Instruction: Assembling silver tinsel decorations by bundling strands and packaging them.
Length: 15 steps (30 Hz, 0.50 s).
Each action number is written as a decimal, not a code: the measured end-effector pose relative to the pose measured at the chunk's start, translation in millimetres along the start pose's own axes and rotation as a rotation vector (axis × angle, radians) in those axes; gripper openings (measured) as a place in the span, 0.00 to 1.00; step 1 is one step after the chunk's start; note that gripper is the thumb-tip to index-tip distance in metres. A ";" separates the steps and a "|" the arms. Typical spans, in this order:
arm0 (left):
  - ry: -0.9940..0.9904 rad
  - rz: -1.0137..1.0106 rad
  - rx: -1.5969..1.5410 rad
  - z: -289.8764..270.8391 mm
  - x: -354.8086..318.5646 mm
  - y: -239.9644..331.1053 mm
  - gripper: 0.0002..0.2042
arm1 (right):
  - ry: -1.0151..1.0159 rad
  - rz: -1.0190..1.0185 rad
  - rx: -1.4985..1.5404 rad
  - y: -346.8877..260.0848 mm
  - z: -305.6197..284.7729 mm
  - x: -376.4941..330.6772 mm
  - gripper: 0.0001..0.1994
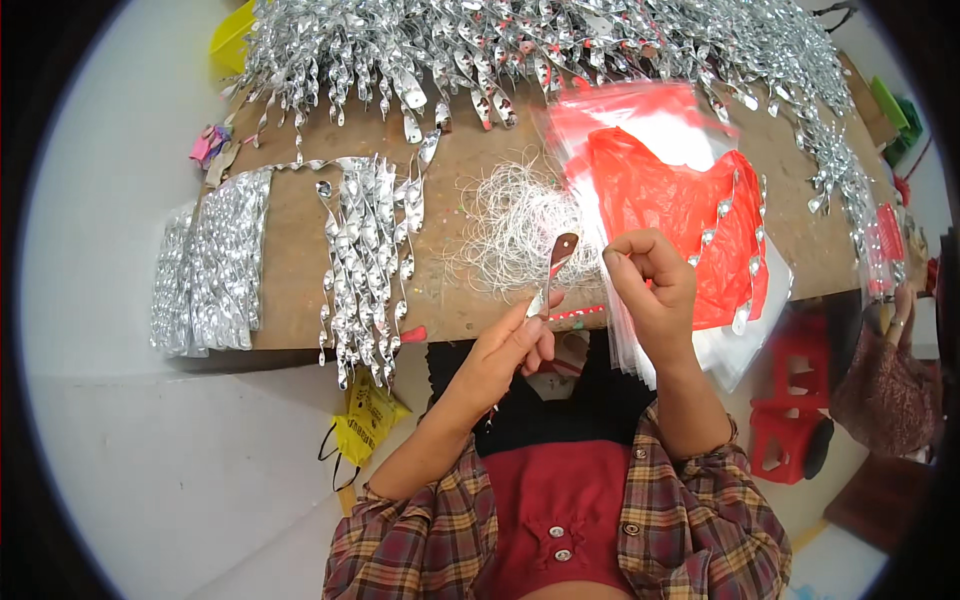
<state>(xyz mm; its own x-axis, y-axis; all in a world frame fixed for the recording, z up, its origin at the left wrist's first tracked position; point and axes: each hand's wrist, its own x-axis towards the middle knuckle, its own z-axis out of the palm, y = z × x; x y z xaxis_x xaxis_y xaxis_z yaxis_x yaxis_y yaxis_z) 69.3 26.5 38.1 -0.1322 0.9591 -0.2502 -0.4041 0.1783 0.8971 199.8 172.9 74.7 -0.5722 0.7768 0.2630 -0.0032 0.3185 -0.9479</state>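
My left hand (503, 352) is closed around a shiny twisted foil strip (552, 272). The strip's rounded end, with a small hole in it, sticks up past the fingertips and reflects dark red. Level with that end and to its right, my right hand (658, 285) has thumb and forefinger pinched together; anything between them is too small to make out. A tangled pile of thin white string loops (515, 225) lies on the table just beyond my hands. Behind my right hand is a red plastic bag (640, 170), with twisted silver strips (755, 262) along its right side.
Many silver spiral strips (400, 50) cover the table's far side. A bunch of them (365, 240) hangs over the near edge, beside packed silver bundles (225, 270). Clear plastic sleeves (735, 355) lie under the red bag. Red stools (785, 430) and another person's arm (890, 365) are at right.
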 end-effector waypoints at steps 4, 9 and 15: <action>0.001 -0.027 -0.023 1.7 -1.3 2.0 0.23 | -0.040 0.100 0.086 -8.3 0.7 -1.1 0.01; 0.000 -0.007 -0.009 2.9 -0.6 2.2 0.23 | -0.116 0.174 0.113 -4.0 0.7 -3.0 0.01; -0.001 0.014 0.011 2.5 -0.9 0.6 0.22 | -0.105 0.183 0.129 -2.4 1.5 -2.2 0.00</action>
<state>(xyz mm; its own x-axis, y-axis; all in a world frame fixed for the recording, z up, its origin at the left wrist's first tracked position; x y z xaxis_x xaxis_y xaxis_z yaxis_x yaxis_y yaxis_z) 71.4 26.3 39.7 -0.1371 0.9616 -0.2377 -0.3921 0.1677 0.9045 199.8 169.7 76.2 -0.6546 0.7526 0.0715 0.0074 0.1010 -0.9949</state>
